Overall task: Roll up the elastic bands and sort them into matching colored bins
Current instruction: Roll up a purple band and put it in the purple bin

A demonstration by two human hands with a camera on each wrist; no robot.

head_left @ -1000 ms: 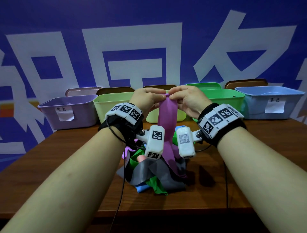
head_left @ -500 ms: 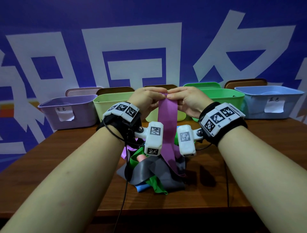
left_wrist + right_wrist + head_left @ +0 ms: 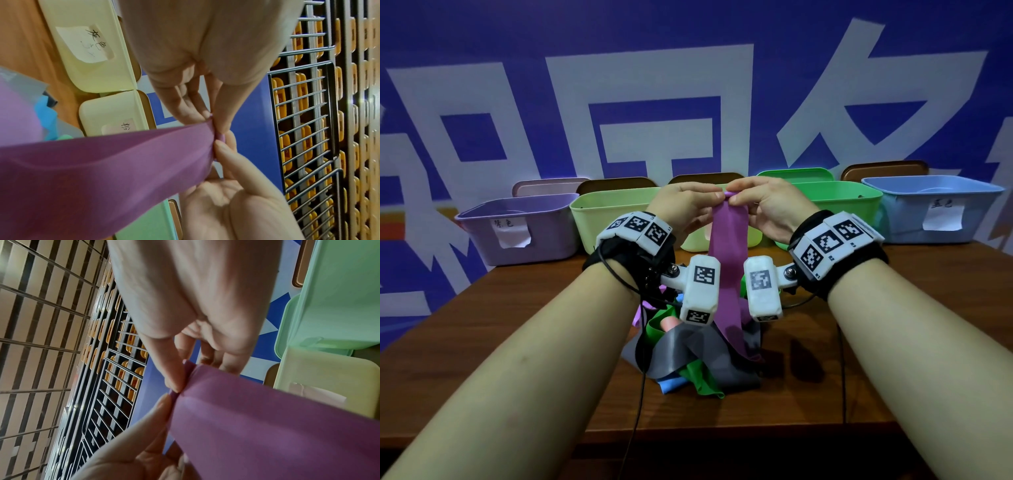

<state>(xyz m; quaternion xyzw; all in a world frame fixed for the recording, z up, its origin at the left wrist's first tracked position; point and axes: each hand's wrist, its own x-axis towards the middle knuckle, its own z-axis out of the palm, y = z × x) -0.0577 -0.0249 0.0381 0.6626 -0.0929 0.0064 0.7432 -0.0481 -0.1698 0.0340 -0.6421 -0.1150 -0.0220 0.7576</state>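
Barely started imo — both the left hand point(image 3: 685, 205) and right hand point(image 3: 767, 205) have their grip pinched on the top edge of the stretchy purple elastic band point(image 3: 727, 267), just a first little curl rolled, its tail hanging into the tangled pile of grey, green and blue bands point(image 3: 688, 356) on the brown wooden worktop point(image 3: 482, 342) — the lilac plastic bin point(image 3: 524, 233) looks empty.

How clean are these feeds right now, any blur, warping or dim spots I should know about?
Head view: sharp and evenly lit, wide-angle bending at the edges, dark shadows beside the band pile. Left wrist view: purple band near the lens is soft. Right wrist view: palm of the right hand and the bins look smeared.
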